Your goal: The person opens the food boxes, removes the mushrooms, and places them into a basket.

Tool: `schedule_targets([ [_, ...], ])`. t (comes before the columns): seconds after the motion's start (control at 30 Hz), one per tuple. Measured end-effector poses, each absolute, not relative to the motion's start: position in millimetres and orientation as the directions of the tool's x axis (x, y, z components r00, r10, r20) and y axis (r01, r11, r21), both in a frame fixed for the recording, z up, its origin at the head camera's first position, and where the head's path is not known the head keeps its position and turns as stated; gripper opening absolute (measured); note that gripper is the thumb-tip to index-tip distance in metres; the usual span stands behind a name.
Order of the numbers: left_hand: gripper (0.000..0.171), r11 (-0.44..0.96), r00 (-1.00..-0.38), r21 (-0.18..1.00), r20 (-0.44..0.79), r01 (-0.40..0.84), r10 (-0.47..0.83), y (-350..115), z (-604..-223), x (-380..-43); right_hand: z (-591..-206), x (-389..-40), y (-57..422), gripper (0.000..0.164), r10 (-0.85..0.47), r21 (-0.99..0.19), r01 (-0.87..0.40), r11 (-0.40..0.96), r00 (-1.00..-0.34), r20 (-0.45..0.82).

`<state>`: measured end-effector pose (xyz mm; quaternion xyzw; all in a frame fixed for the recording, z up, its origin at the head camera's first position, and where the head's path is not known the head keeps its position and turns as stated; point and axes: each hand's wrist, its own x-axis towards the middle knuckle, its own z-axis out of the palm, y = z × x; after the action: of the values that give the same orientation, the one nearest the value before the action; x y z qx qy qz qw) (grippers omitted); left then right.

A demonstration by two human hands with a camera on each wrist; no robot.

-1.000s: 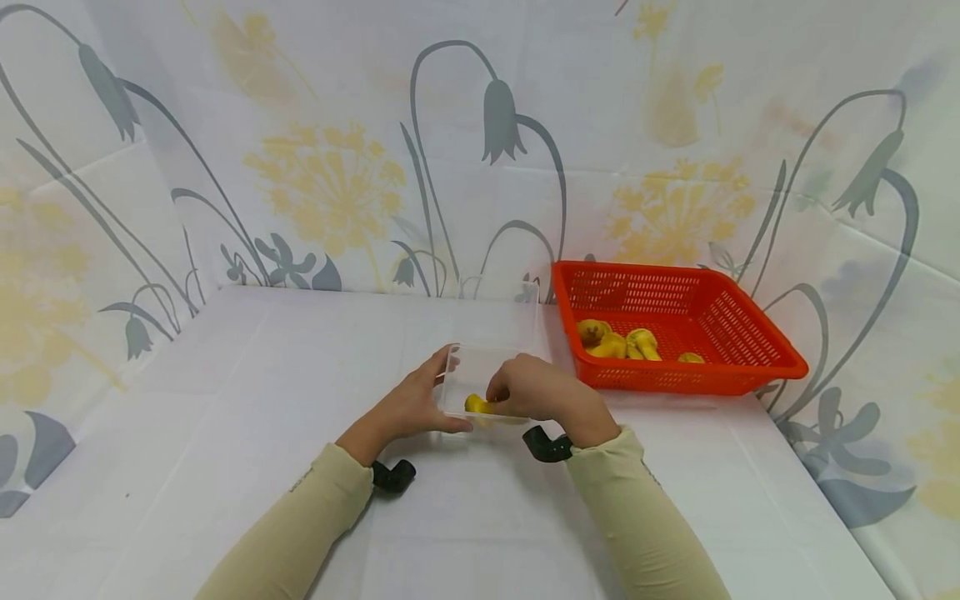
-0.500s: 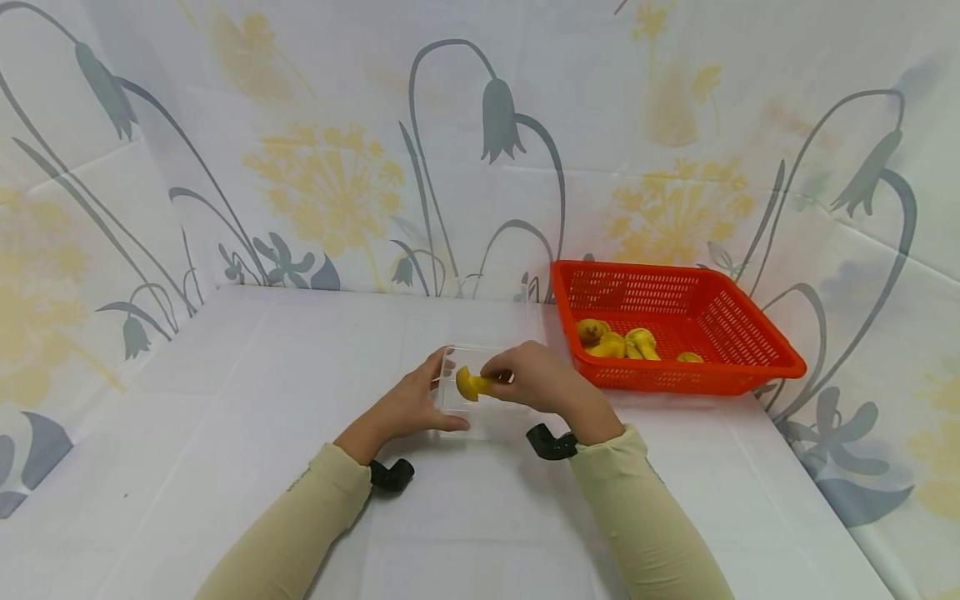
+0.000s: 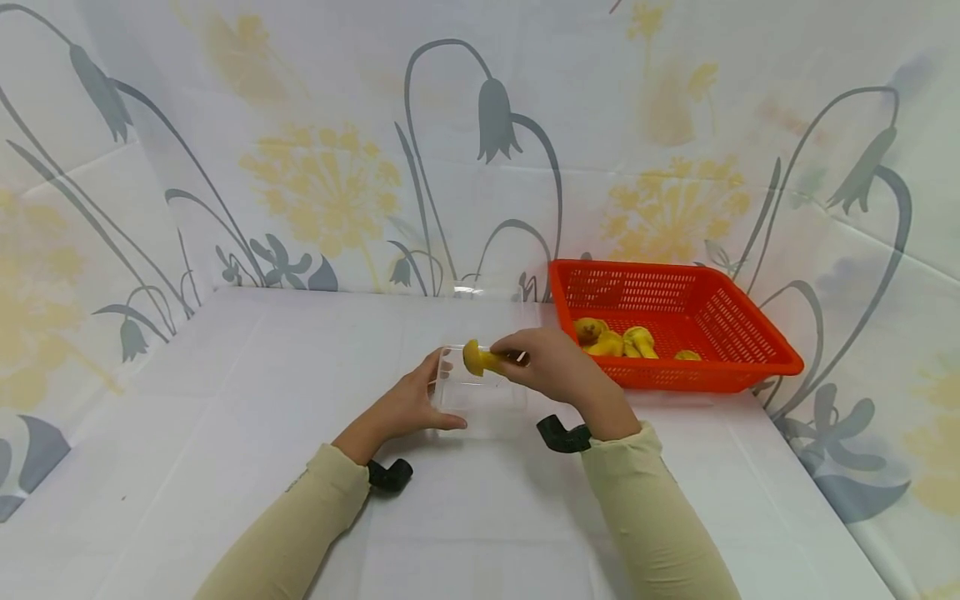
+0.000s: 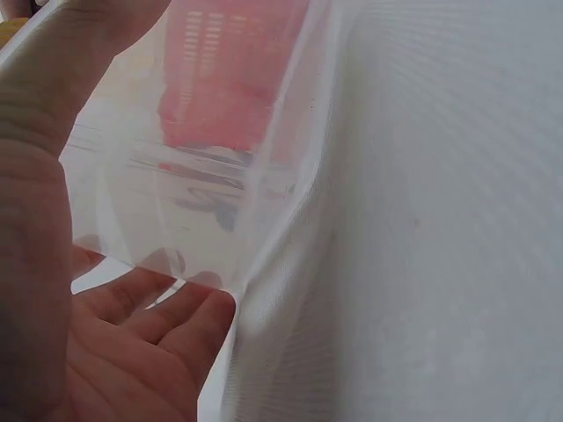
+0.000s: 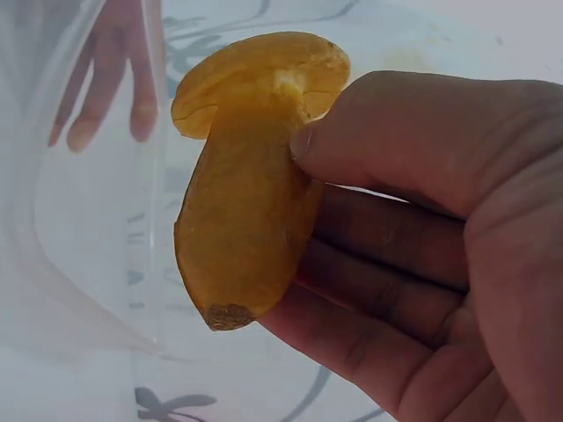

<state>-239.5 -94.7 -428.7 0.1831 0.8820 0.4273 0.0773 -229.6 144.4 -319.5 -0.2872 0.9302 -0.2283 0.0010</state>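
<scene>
A clear plastic box (image 3: 480,400) stands on the white cloth in front of me, its transparent lid raised at the back. My left hand (image 3: 403,411) holds the box at its left side, thumb along the front and fingers behind; the left wrist view shows fingertips (image 4: 211,316) against the clear wall. Between the thumb and fingers of my right hand (image 3: 558,367) is a yellow mushroom (image 3: 474,358), pinched by its stem above the box opening. Up close, the right wrist view shows the mushroom (image 5: 242,211) with a rounded cap and a thick stem with a brown end.
To the right of the box, a red slotted basket (image 3: 675,380) holds several yellow mushrooms (image 3: 606,343) toward its left side. A flower-printed cloth (image 3: 337,183) hangs behind the table. Dark curved pieces (image 3: 390,476) are worn at both wrists.
My right hand has lifted the mushroom from low in the box to above its opening, its stem now pointing right. The left hand has stayed at the box's left side.
</scene>
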Motion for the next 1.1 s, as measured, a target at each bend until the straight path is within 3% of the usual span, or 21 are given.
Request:
schedule_targets([
  [0.67,0.118,0.478,-0.919,0.849,0.020,0.224,0.395,-95.7,-431.9,-240.4,-307.5,-236.3,180.0,0.025,-0.428,-0.429,-0.552,0.715,-0.831,0.355],
  [1.1,0.116,0.446,-0.907,0.867,0.017,0.223,0.421,-99.0,-433.9,-242.0,-305.3,-239.6,204.4,0.032,-0.268,-0.463,-0.405,0.789,-0.904,0.334],
])
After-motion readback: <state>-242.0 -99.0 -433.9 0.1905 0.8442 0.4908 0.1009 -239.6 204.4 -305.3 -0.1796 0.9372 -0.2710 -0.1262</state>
